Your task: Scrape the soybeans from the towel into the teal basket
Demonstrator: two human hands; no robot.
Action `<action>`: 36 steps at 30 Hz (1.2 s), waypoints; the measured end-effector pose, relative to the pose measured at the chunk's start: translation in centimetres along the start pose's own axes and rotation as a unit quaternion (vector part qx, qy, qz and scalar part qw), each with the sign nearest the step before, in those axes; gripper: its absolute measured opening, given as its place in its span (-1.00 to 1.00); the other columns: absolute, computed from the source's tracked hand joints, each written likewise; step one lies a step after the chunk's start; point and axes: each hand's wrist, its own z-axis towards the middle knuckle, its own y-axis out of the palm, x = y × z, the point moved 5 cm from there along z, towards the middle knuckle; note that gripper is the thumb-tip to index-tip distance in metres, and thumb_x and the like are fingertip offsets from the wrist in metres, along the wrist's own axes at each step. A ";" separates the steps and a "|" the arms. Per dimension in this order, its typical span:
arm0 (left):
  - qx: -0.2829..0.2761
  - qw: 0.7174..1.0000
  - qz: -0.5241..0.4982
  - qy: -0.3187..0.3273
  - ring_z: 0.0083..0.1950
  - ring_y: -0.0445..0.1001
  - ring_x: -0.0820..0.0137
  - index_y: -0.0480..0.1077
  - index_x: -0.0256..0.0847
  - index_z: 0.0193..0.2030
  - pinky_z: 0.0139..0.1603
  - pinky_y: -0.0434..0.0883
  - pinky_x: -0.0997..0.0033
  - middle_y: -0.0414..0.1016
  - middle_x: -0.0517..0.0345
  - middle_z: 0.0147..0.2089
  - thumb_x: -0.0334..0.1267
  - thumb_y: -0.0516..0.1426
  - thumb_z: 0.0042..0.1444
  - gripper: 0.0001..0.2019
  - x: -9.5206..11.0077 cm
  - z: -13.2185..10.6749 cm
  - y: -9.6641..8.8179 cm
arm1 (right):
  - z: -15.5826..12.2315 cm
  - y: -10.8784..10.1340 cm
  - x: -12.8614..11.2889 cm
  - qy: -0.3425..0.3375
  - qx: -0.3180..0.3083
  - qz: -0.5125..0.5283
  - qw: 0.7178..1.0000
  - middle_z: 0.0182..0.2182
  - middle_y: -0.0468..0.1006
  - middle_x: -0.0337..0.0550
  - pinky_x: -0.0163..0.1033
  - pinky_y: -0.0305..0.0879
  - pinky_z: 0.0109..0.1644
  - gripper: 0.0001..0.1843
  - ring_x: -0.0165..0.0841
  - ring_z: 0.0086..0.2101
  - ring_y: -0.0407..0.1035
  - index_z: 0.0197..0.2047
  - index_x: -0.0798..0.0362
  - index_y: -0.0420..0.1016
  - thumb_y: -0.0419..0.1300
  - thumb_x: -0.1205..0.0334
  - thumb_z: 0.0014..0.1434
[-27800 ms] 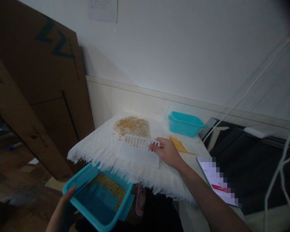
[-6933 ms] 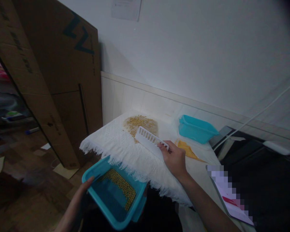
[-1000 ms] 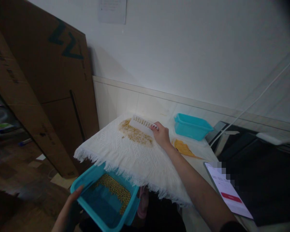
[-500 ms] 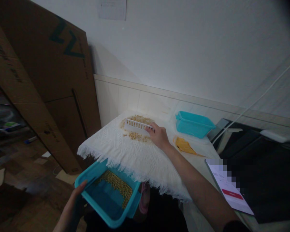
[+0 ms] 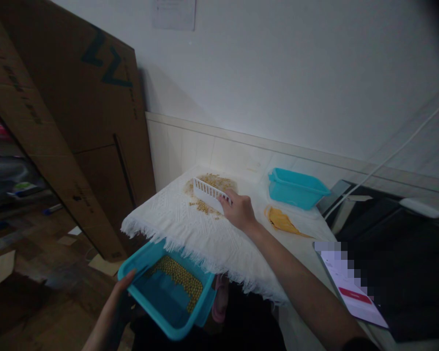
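Observation:
My left hand (image 5: 119,297) grips the left rim of a blue plastic bin (image 5: 161,312), thumb over the edge, its other fingers hidden. Yellowish soybeans (image 5: 179,275) lie along the bin's far and right sides. The bin is held under the fringed front edge of a white tablecloth (image 5: 175,234). On the cloth, my right hand (image 5: 239,209) is closed on the right end of a white slotted plastic strip (image 5: 208,191), which stands on its long edge. Loose soybeans (image 5: 215,180) are heaped behind the strip, and a smaller scatter lies in front of it.
A second blue bin (image 5: 296,189) stands at the table's back right, with a yellow cloth-like piece (image 5: 283,222) before it. A lit tablet (image 5: 351,287) lies at the right edge. A tall cardboard box (image 5: 106,122) stands at left. The wall (image 5: 278,73) closes off the back.
The white strip has turned, its right end now nearer to me, and my right hand has shifted slightly with it. My left hand still holds the bin. The whole view has drifted a little.

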 end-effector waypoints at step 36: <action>-0.032 0.999 0.005 0.009 -0.01 0.68 -0.16 0.58 -0.13 0.06 -0.12 0.64 -0.08 0.75 -0.03 -0.32 0.16 0.36 -0.11 -0.39 -0.3 0.2 -0.1 | -1.6 -0.2 -2.6 -0.074 0.034 0.083 0.993 -0.51 0.60 -0.18 -0.34 0.21 -0.41 -0.83 -0.40 -0.56 0.41 -0.28 0.07 0.59 0.22 0.22 0.31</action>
